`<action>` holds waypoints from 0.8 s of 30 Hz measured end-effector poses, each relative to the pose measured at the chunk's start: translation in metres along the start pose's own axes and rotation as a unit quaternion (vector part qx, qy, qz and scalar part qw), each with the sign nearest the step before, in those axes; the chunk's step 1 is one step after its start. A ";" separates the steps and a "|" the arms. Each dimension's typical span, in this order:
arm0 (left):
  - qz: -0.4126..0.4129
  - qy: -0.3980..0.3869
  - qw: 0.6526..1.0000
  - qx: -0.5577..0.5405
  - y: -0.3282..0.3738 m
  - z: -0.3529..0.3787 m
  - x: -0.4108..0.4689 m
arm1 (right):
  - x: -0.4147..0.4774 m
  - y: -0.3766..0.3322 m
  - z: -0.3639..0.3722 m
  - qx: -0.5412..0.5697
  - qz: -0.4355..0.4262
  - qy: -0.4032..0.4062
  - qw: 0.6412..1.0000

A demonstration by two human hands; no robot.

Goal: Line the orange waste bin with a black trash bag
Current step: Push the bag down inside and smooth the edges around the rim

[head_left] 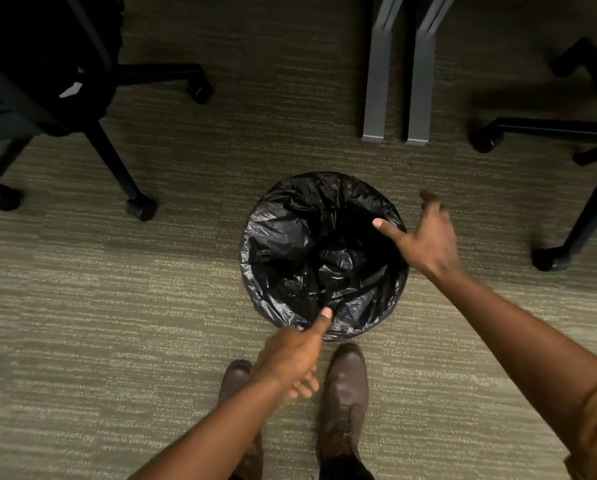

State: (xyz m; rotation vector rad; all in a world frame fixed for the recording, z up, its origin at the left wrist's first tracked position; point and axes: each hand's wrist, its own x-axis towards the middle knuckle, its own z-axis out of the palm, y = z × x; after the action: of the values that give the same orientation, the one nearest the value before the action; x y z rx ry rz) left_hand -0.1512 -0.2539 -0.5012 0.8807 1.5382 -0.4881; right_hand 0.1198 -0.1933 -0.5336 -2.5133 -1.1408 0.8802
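A black trash bag [290, 244] lies inside a round bin on the carpet and is folded over the whole rim, so none of the bin's orange shows. My left hand [292, 355] is at the near rim, its thumb pressed on the bag's folded edge and the other fingers curled below. Over the right rim, my right hand [425, 237] hovers blurred, fingers spread and thumb pointing into the opening, holding nothing.
My two brown shoes [345, 386] stand just in front of the bin. A black office chair [48, 84] with castors is at the left, another chair base [574, 140] at the right. Two grey desk legs [397, 81] stand behind the bin.
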 end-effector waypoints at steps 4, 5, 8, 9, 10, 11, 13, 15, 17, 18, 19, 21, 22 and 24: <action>0.187 0.281 0.888 0.313 0.032 -0.033 0.008 | 0.005 -0.034 0.004 -0.155 -0.241 0.051 0.957; 0.248 0.353 0.834 0.343 0.044 -0.042 0.012 | 0.007 -0.045 0.009 -0.178 -0.279 0.043 0.943; 0.340 0.453 0.728 0.386 0.082 -0.070 0.036 | 0.016 -0.072 0.027 -0.253 -0.358 -0.003 0.899; 0.331 0.459 0.726 0.391 0.094 -0.079 0.045 | 0.020 -0.080 0.034 -0.276 -0.378 -0.012 0.884; 0.308 0.450 0.740 0.394 0.106 -0.088 0.052 | 0.023 -0.086 0.041 -0.292 -0.397 -0.011 0.870; 0.284 0.432 0.758 0.398 0.115 -0.095 0.059 | 0.026 -0.092 0.049 -0.302 -0.418 0.002 0.857; 0.260 0.391 0.788 0.398 0.124 -0.104 0.071 | 0.030 -0.101 0.063 -0.319 -0.453 0.033 0.832; 0.264 0.357 0.805 0.394 0.122 -0.110 0.080 | 0.037 -0.108 0.073 -0.334 -0.462 0.042 0.820; 0.276 0.337 0.819 0.374 0.112 -0.116 0.090 | 0.047 -0.109 0.076 -0.334 -0.461 0.031 0.821; 0.277 0.330 0.828 0.358 0.107 -0.120 0.095 | 0.053 -0.109 0.076 -0.334 -0.458 0.016 0.824; 0.279 0.321 0.837 0.345 0.103 -0.123 0.099 | 0.060 -0.107 0.073 -0.331 -0.449 -0.004 0.830; 0.291 0.297 0.850 0.323 0.097 -0.128 0.104 | 0.071 -0.103 0.063 -0.312 -0.422 -0.053 0.850; 0.296 0.290 0.856 0.310 0.095 -0.129 0.106 | 0.077 -0.098 0.057 -0.297 -0.410 -0.072 0.859; 0.300 0.284 0.861 0.296 0.094 -0.129 0.107 | 0.088 -0.083 0.046 -0.277 -0.383 -0.099 0.876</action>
State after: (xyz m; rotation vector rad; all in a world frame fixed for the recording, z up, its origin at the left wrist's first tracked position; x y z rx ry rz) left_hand -0.1600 -0.0730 -0.5656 2.0526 1.5210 -0.2356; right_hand 0.0871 -0.0733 -0.5706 -1.9812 -2.4997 0.6312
